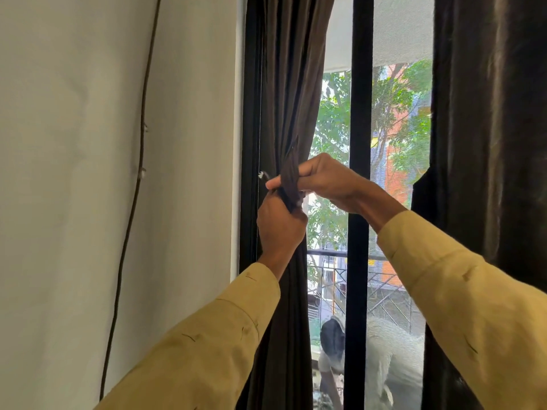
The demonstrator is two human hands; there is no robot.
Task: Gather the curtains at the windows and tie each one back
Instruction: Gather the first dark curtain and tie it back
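A dark brown curtain (288,84) hangs bunched against the left side of the window. A brown tie-back band (288,176) wraps round its gathered waist. My left hand (279,229) grips the lower end of the band from below, beside the bunched fabric. My right hand (322,180) reaches in from the right and pinches the band over the top, fingers pointing left. A second dark curtain (488,128) hangs at the right of the window, loose.
A black window frame post (359,143) stands between the two curtains, with glass and trees behind. A small white hook (262,174) sticks out by the frame's left edge. On the white wall (74,173) a thin dark cable (139,173) runs down.
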